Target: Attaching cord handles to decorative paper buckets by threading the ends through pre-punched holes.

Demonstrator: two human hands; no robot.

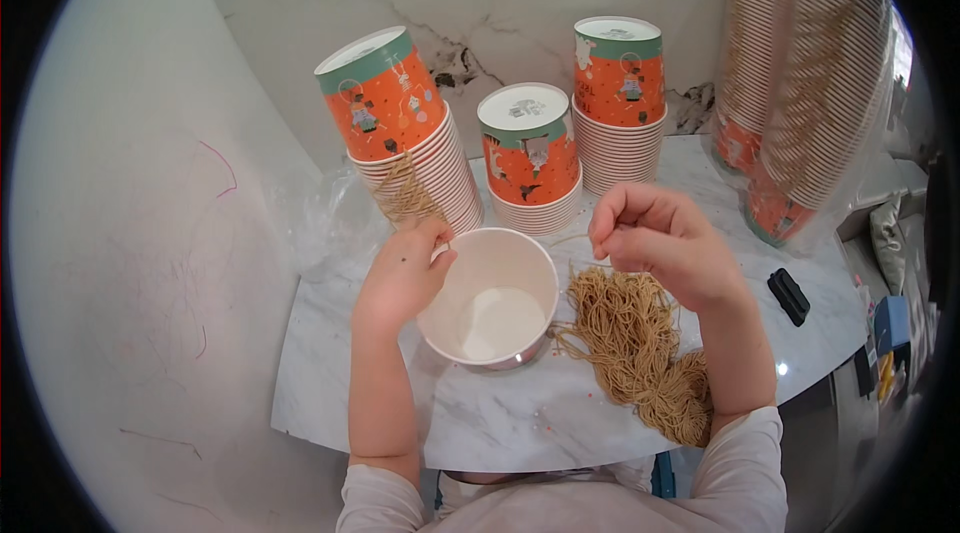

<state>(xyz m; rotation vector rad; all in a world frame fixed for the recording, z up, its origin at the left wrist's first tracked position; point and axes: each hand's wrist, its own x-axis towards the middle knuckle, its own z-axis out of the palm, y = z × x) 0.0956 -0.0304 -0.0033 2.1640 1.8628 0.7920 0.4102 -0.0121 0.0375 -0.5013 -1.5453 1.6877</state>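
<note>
A white paper tub (487,298) stands open side up on the table between my hands, its inside bare. At the tub's left rim, my left hand (403,268) is closed, thumb and forefinger pinched together; what they hold is hidden. Several tan cords (408,188) lie just beyond those fingers, against the left stack of tubs. My right hand (660,238) is raised right of the tub, its fingertips pinching a thin tan cord that runs toward the tub's rim. Below it, a thick bundle of tan cords (635,348) lies on the table, partly under my right forearm.
Upside-down orange-and-green paper tubs stand in a left stack (420,153), a short middle stack (530,158) and a right stack (620,83). Plastic-wrapped tubs (820,83) lean at the far right. A black object (789,296) lies near the marble table's (500,433) right edge.
</note>
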